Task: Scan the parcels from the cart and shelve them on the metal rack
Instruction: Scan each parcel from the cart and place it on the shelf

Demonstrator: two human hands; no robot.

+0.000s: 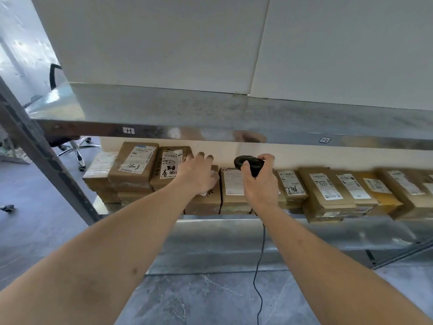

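Note:
A row of brown cardboard parcels with white labels fills the middle level of the metal rack (pixel 210 131). My left hand (pixel 199 173) lies with spread fingers on top of a brown parcel (pixel 206 201) standing in that row. My right hand (pixel 256 181) grips a black corded barcode scanner (pixel 248 163), held above a neighbouring parcel with a white label (pixel 233 184). The scanner's cable (pixel 260 266) hangs down toward the floor. The cart is out of view.
More labelled parcels (pixel 328 188) run to the right along the shelf, and stacked ones (pixel 134 163) sit at the left. The upper shelf overhangs the row. A dark rack upright (pixel 44 158) slants at left, an office chair (pixel 75 146) behind it.

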